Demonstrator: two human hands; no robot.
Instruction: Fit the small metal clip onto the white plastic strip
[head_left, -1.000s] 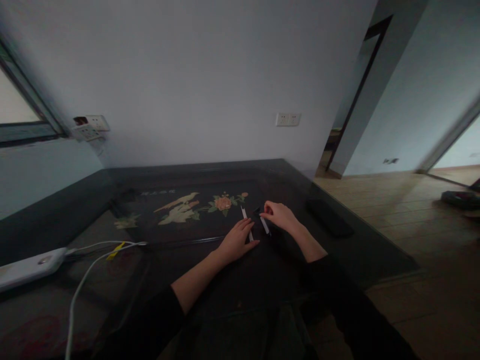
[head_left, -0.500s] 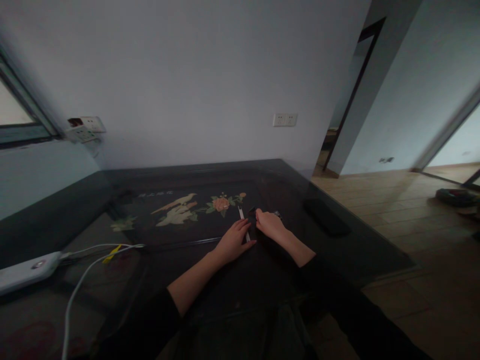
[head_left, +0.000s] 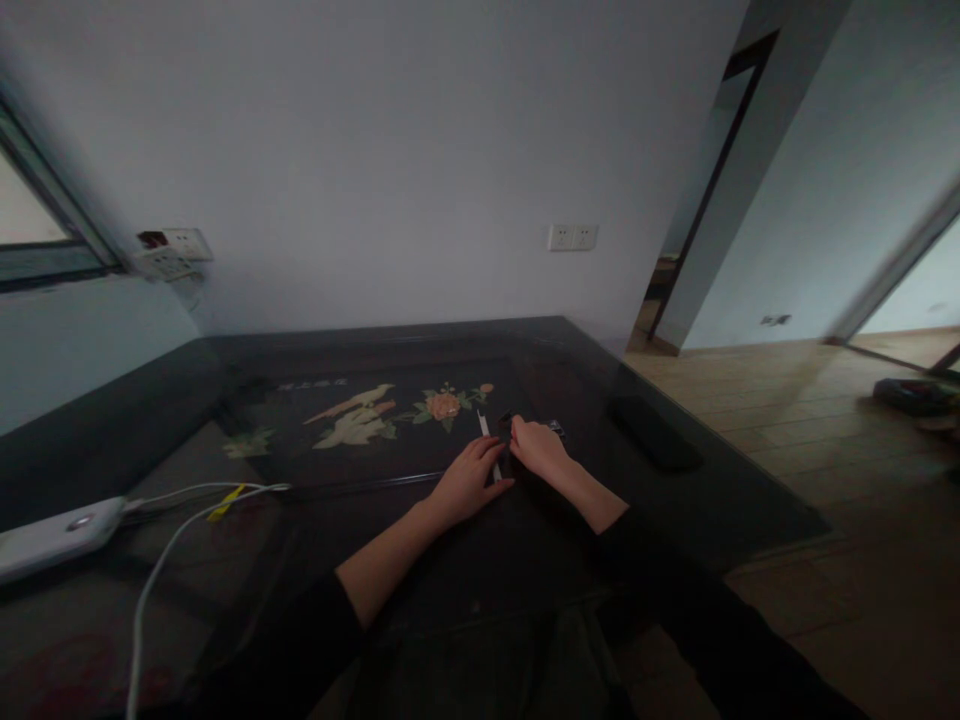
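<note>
My left hand (head_left: 469,478) lies low on the dark table, its fingers and thumb holding down a narrow white strip (head_left: 484,425). Both ends of the strip show beyond the hand; its far end looks notched. Just to the right, my right hand (head_left: 536,445) is closed, thumb and fingers pinched on a small dark flat piece (head_left: 505,420) whose kind I cannot make out. That piece sticks out beside the strip, and whether they touch is unclear. Behind my right knuckles lies a small shiny object (head_left: 556,428), partly hidden by the hand.
The glossy dark table (head_left: 420,560) has an inlaid bird and flower picture (head_left: 360,420). A black flat object (head_left: 654,433) lies at the right. At the left are a white power strip (head_left: 64,538) and a white cable (head_left: 161,570) with a yellow tag (head_left: 225,503). A wall (head_left: 375,200) stands behind.
Both hands stay in nearly the same place with the same hold. The view has shifted very slightly.
</note>
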